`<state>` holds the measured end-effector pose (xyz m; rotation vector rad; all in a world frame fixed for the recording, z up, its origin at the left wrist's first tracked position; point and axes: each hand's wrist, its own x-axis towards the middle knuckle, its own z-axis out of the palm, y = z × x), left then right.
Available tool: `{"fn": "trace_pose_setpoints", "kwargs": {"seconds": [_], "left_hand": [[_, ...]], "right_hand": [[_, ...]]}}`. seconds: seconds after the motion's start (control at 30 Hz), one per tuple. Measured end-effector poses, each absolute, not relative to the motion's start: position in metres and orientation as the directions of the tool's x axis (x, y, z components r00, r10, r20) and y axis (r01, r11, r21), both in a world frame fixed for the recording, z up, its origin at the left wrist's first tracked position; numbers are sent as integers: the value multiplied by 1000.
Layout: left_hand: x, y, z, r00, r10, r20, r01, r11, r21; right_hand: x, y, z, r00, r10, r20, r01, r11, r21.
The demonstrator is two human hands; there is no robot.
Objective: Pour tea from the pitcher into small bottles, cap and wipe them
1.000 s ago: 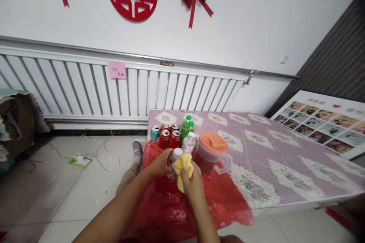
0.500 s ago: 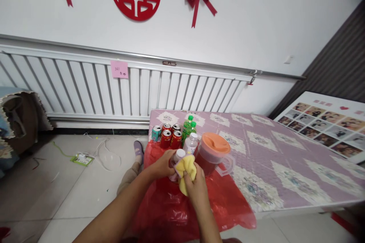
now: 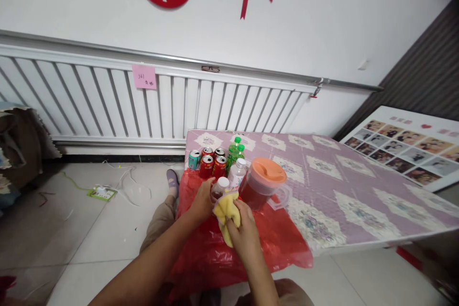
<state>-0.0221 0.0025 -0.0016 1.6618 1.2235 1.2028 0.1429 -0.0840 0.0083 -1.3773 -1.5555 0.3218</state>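
Both forearms being shown bare from the left hand (image 3: 202, 201) and right hand (image 3: 245, 234) back to the lower frame edge, tan trousers (image 3: 161, 217) being worn over the legs, a dull purple-grey slipper (image 3: 172, 180) being worn on one foot.

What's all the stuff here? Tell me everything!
small bottle: one, clear with white cap, in the left hand
yellow cloth: one, yellow, against the small bottle
taller bottle: one, clear, white cap, behind the small bottle
green bottles: two, green, behind the taller bottle
red cans: four, red, table's left end
teal can: one, teal, left of the red cans
pitcher: one, orange lid, right of the bottles
red plastic sheet: one, red, draped over table's corner
table: one, purple patterned cover, beside the radiator
radiator: one, white, along the wall
left hand: one, grips the small bottle
right hand: one, holds the yellow cloth
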Motion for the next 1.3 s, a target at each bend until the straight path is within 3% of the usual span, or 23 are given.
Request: {"fn": "trace_pose_setpoints", "kwargs": {"seconds": [0.17, 0.3, 0.53, 0.7, 0.87, 1.07, 1.3], "left_hand": [[-38, 7, 10, 305, 929, 208, 189, -273, 943], [-44, 8, 15, 437, 885, 161, 130, -239, 962], [-27, 0, -2, 212, 956, 204, 181, -243, 953], [-22, 1, -16, 84, 959, 271, 272, -284, 919], [-32, 3, -18, 143, 948, 283, 252, -312, 916], [-43, 4, -10, 347, 902, 256, 141, -320, 937], [-38, 1, -8, 299, 902, 312, 46, -340, 939]], "right_hand": [[159, -87, 19, 375, 887, 271, 422, 97, -901], [160, -73, 24, 443, 855, 271, 389, 89, -917], [129, -65, 8, 270, 814, 515, 603, 273, -749], [126, -81, -6, 144, 834, 532, 724, 278, -631], [145, -96, -3, 70, 859, 506, 766, 279, -579], [139, -94, 19, 115, 789, 604, 789, 297, -538], [119, -89, 10, -7, 840, 543, 861, 281, -423]]}}
